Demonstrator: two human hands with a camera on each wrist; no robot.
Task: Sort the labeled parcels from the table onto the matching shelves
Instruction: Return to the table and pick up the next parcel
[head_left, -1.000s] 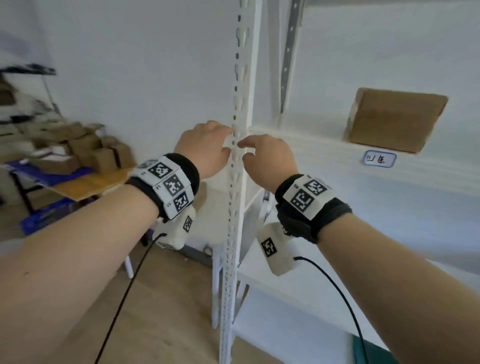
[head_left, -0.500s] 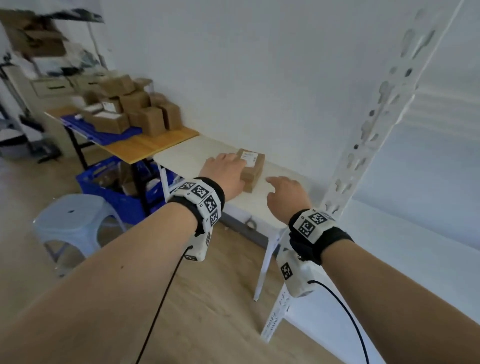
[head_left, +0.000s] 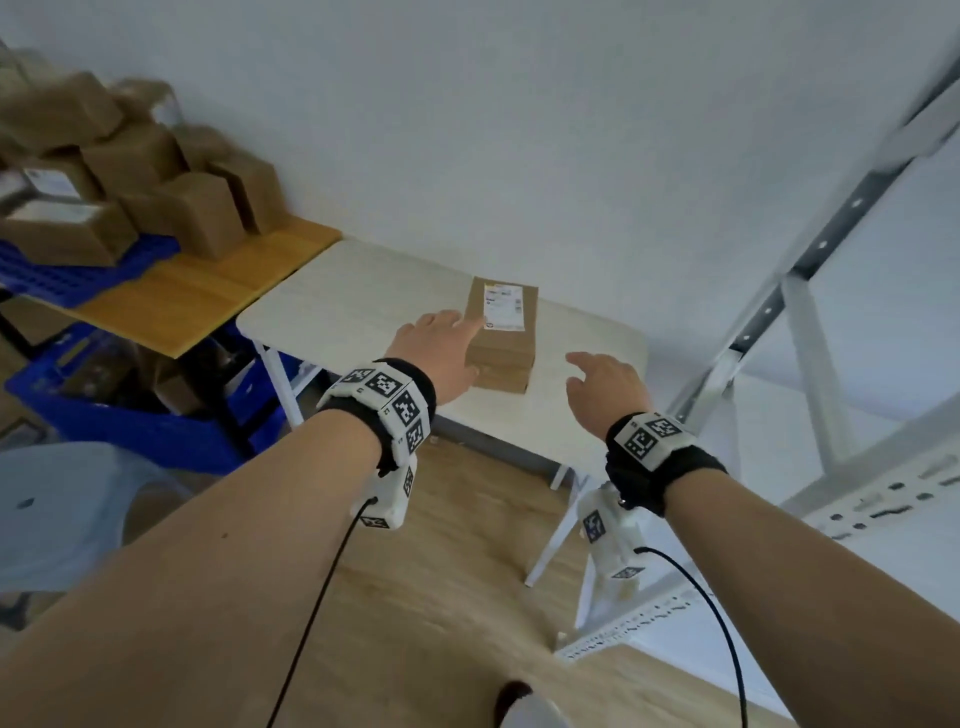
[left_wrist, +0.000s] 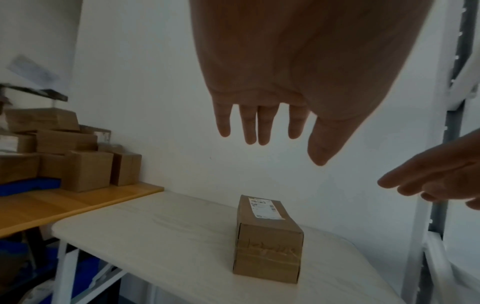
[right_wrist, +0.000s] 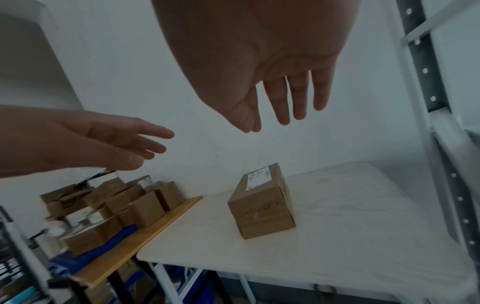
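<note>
A brown cardboard parcel (head_left: 503, 332) with a white label on top lies on the white table (head_left: 363, 296); it also shows in the left wrist view as the parcel (left_wrist: 267, 238) and in the right wrist view as the parcel (right_wrist: 262, 205). My left hand (head_left: 441, 348) hovers above and left of the parcel with straight fingers, holding nothing. To the parcel's right my right hand (head_left: 597, 379) hangs open in the air, also empty. Both wrist views show the hands (left_wrist: 262, 127) (right_wrist: 283, 107) well above the parcel, apart from it.
A wooden table (head_left: 182, 296) to the left carries several stacked brown boxes (head_left: 171, 192) and a blue tray (head_left: 67, 275). Blue crates (head_left: 130, 415) sit beneath it. A grey stool (head_left: 62, 514) stands at lower left. The white metal shelf rack (head_left: 810, 332) rises on the right.
The view has swung from the shelf rack down to the white table. Both hands left the rack post and now reach over the parcel, nearer to it than half a second ago.
</note>
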